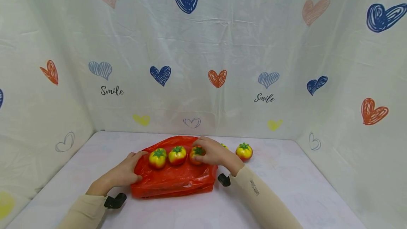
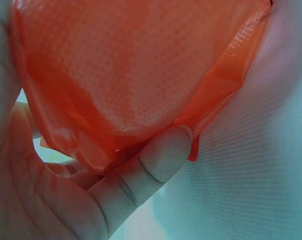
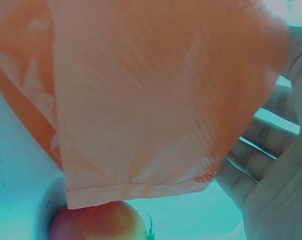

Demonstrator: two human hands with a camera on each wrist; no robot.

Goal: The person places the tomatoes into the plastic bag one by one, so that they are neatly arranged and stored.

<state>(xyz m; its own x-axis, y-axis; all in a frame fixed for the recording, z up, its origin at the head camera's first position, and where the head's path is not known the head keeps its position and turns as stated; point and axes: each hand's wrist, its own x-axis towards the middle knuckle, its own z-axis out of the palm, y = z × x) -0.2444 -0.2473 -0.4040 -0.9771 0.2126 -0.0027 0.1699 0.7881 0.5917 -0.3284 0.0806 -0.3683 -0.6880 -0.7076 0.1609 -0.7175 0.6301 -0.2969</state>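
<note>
A red plastic bag [image 1: 171,179] lies on the table with three red-and-yellow toy tomatoes in a row on it: left [image 1: 157,158], middle [image 1: 177,155] and right [image 1: 195,155]. My left hand [image 1: 125,169] grips the bag's left side. In the left wrist view, the thumb [image 2: 165,152] lies against the bag's crumpled edge. At the right end of the row, my right hand [image 1: 214,151] holds the right tomato between thumb and fingers, partly covering it. Bag plastic [image 3: 155,100] fills much of the right wrist view and hides part of that hand.
Another toy tomato [image 1: 244,152] stands on the white table [image 1: 270,186] right of the bag. One more tomato [image 1: 224,146] is mostly hidden behind my right hand. Heart-printed curtains [image 1: 197,45] enclose the table at the back and sides.
</note>
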